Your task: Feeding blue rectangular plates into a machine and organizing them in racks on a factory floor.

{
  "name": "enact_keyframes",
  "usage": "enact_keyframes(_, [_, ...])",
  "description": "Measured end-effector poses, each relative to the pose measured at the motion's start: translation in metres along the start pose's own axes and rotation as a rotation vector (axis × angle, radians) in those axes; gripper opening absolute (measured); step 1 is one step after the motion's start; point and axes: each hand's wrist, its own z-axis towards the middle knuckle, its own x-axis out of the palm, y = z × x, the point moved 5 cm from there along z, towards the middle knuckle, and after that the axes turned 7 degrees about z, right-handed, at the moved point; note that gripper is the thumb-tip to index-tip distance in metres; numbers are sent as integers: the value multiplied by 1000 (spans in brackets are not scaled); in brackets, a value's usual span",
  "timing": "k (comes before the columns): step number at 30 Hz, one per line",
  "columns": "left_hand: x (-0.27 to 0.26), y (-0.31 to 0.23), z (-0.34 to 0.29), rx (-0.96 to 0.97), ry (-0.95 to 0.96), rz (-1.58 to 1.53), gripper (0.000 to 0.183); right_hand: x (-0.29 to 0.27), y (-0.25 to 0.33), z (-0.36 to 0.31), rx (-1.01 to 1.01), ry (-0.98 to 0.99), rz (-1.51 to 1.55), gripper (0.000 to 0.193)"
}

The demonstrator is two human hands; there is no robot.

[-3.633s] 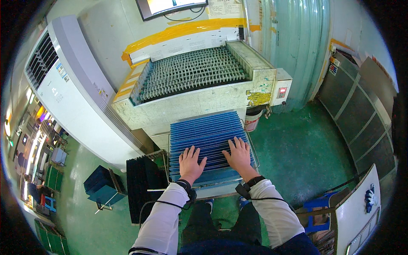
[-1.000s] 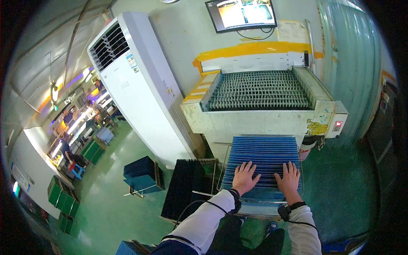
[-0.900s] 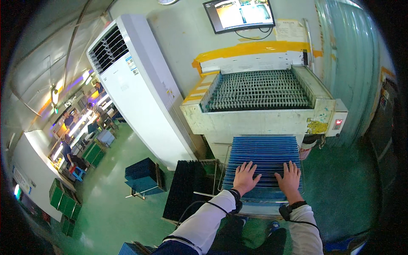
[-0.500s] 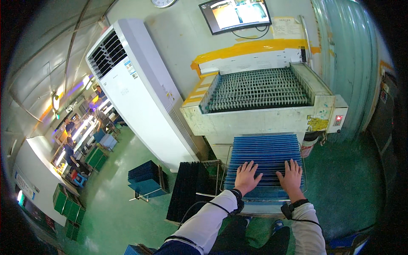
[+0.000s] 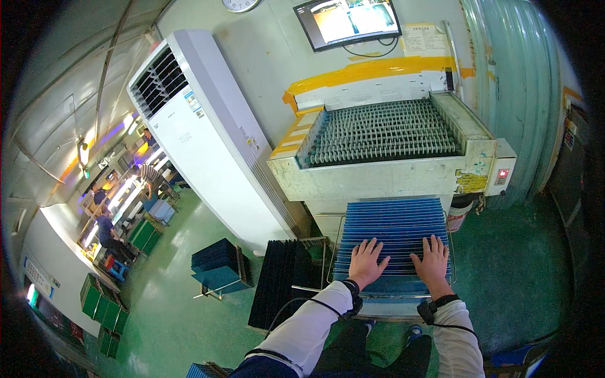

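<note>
Blue flat panels (image 5: 396, 220) stand on edge in a close row inside a wire-framed rack, right in front of me. My left hand (image 5: 368, 261) lies on the left part of their top edges, its fingers spread. On the right part rests my right hand (image 5: 432, 264), fingers likewise stretched out and apart. Neither hand is closed round a panel. Just beyond the rack is a pale machine (image 5: 378, 179) whose open bed carries rows of rollers (image 5: 384, 131).
To the left stand a rack of dark panels (image 5: 277, 283) and a smaller rack of blue panels (image 5: 220, 268). A tall white air conditioner (image 5: 208, 138) leans into view behind them. On the wall hangs a screen (image 5: 346, 22). Several people work at a lit bench (image 5: 120, 195) far left.
Both hands keep their place on the panels. The view has shifted very slightly. At the far bench, a person in dark clothes has changed posture.
</note>
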Motion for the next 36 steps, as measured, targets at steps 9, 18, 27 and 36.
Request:
enact_keyframes(9, [0, 0, 0, -8, 24, -10, 59, 0, 0, -1, -3, 1, -2, 74])
enact_keyframes(18, [-2, -1, -1, -8, 5, -14, 59, 3, -2, 0, -15, -28, 3, 73])
enact_keyframes(27, [-1, -2, 0, -13, 15, -9, 59, 0, -1, 0, -19, -28, 5, 73])
enact_keyframes(36, [1, -1, 1, -28, 87, -45, 62, -1, -1, 0, 2, 8, 20, 73])
